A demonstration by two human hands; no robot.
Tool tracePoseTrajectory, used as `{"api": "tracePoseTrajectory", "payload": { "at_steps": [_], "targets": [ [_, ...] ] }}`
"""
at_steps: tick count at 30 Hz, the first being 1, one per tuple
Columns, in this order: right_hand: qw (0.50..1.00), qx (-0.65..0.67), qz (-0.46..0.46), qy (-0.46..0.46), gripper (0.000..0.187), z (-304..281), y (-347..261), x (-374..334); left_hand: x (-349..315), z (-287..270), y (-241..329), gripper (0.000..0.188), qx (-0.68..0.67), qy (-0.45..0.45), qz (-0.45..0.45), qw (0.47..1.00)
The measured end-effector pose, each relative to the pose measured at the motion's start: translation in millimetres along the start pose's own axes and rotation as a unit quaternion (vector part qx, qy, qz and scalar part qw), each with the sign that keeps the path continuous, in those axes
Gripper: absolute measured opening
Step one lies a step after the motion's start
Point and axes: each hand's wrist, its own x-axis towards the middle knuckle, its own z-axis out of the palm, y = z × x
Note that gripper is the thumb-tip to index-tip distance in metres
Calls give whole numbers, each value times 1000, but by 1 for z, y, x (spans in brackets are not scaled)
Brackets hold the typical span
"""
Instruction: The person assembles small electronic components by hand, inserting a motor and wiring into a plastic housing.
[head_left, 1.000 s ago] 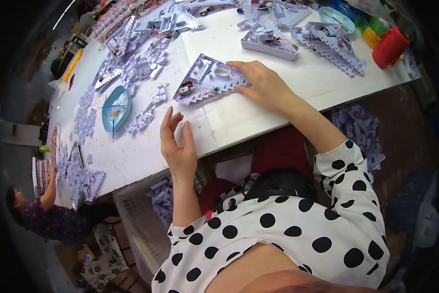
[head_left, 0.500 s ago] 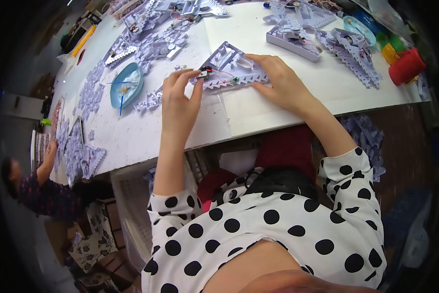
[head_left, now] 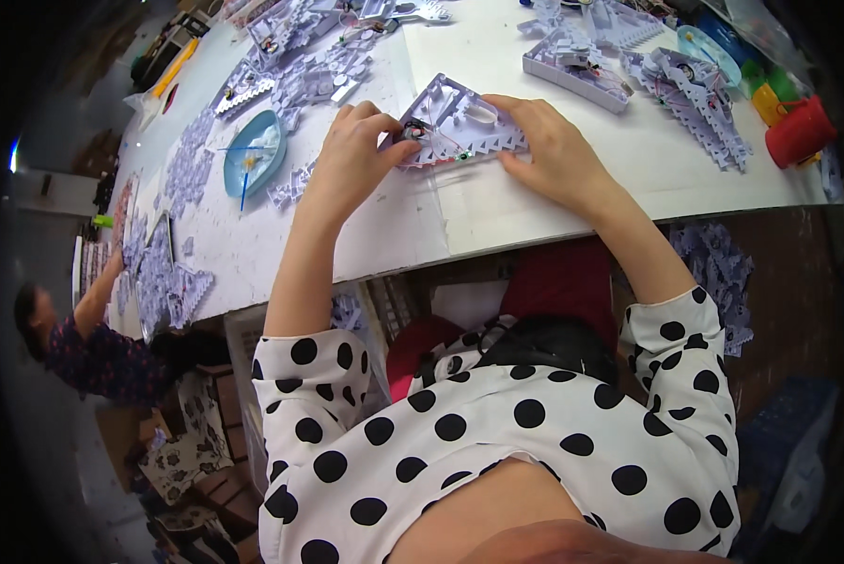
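Observation:
A pale lilac triangular plastic housing (head_left: 450, 133) with a toothed near edge lies in front of me on the table. Thin red and green wires run inside it, and a small dark component (head_left: 414, 130) sits in its left corner. My left hand (head_left: 358, 155) pinches that corner, its thumb and index finger closed beside the component. Around the right corner, my right hand (head_left: 555, 155) is closed, fingers along the far side and thumb at the near edge. What the left fingertips touch inside the housing is partly hidden.
Left of my hands stands a light-blue dish (head_left: 257, 155) with blue sticks and white stuff. Piles of lilac plastic parts (head_left: 319, 80) lie beyond it. More wired housings (head_left: 577, 70) and a red cup (head_left: 798, 132) are at the right. A co-worker (head_left: 93, 343) reaches onto the table's left end.
My left hand has come closer to the housing; its fingers, earlier at the dark component outside the corner, now grip the corner with the component inside. The right hand keeps its hold.

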Motion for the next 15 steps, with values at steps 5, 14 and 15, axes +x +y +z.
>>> {"api": "tracePoseTrajectory", "payload": {
  "at_steps": [5,14,15],
  "targets": [
    [1000,-6,-5,9,63,3,4,-2,1,-1,-4,27,-135,38,-96,985],
    [994,-82,-70,18,55,9,-1,2,-5,9,-2,26,-255,40,-144,955],
    [994,-80,-80,5,56,11,-2,2,-4,8,1,26,-254,42,-144,955]
  ]
}}
